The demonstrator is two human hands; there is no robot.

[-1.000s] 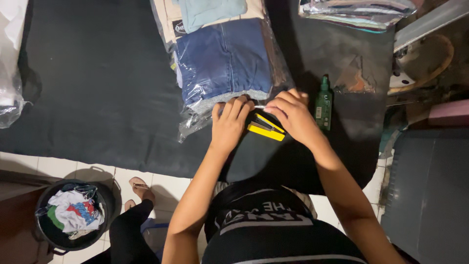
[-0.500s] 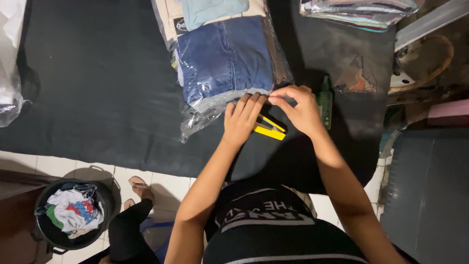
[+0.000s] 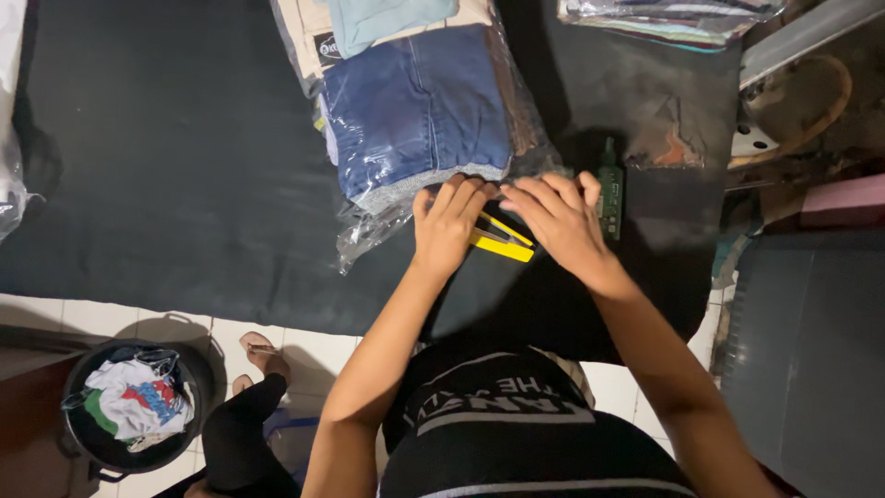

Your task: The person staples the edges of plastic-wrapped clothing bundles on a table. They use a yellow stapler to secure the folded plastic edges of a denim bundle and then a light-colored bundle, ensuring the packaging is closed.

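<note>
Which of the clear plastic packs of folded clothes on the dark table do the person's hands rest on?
The pack with blue denim: left hand and right hand press its near edge. The other pack lies untouched at the far right edge.

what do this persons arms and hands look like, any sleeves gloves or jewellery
Both arms are bare from the elbow down to the fingers: no sleeves, no gloves. The left hand and right hand show no rings, watch or bracelets that I can make out. The person wears a black top with pale printed lettering.

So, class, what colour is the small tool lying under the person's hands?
The tool is yellow, seen in the head view.
</note>
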